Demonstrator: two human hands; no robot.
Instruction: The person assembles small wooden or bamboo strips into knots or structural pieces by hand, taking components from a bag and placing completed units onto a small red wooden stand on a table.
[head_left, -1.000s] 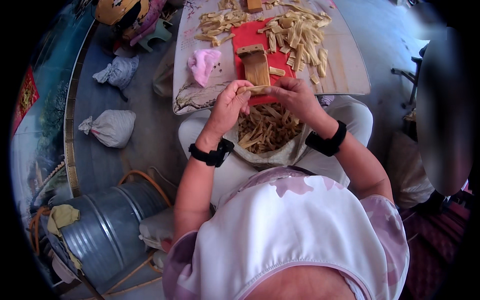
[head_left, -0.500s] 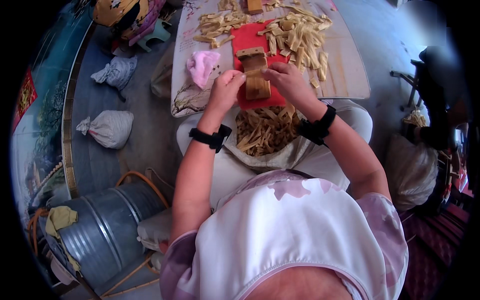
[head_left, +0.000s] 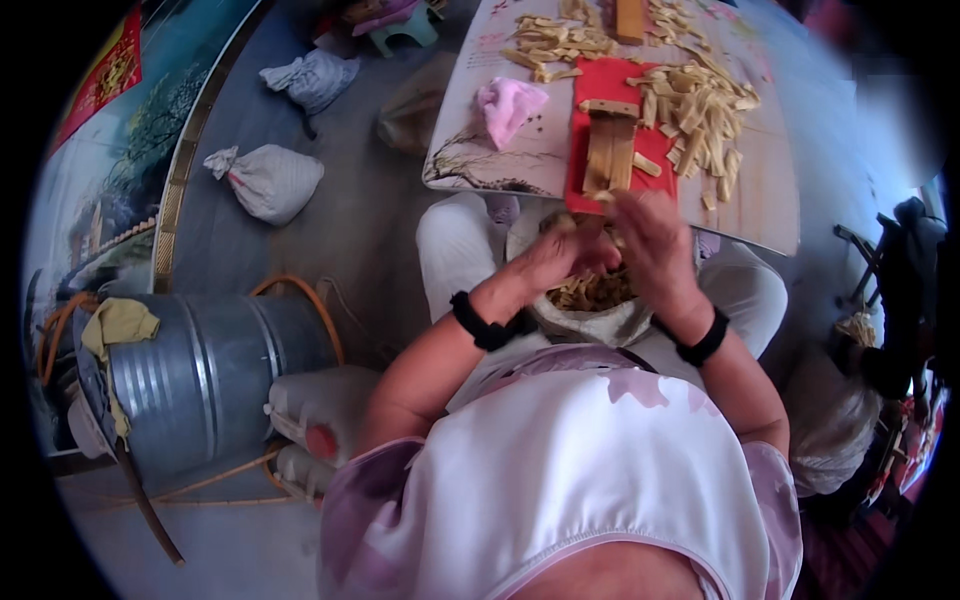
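Note:
My left hand [head_left: 572, 252] is over the mouth of a pale sack [head_left: 590, 326] between my knees, its fingers apart and nothing visible in them. Close beside it, my right hand [head_left: 655, 238] is raised at the table's front edge. Its fingers are bent and blurred, near a small pale strip at the end of a wooden block [head_left: 608, 152], and whether they hold the strip cannot be made out. The block, with a raised crosspiece at its far end, lies on a red cloth [head_left: 606, 80]. A short yellowish strip [head_left: 647, 164] rests beside it. Curled strips [head_left: 592, 293] fill the sack.
On the table [head_left: 515, 172] lie a pink cloth [head_left: 508, 110], a heap of yellowish strips [head_left: 708, 115] and another wooden block [head_left: 630, 20]. Tied white sacks [head_left: 268, 183] stand on the floor at left. A metal drum [head_left: 215, 370] and plastic jug [head_left: 325, 415] are near my left elbow.
Both hands have left the wooden block and come back toward me, over the sack. A short strip now lies on the red cloth beside the block. The whole view has shifted.

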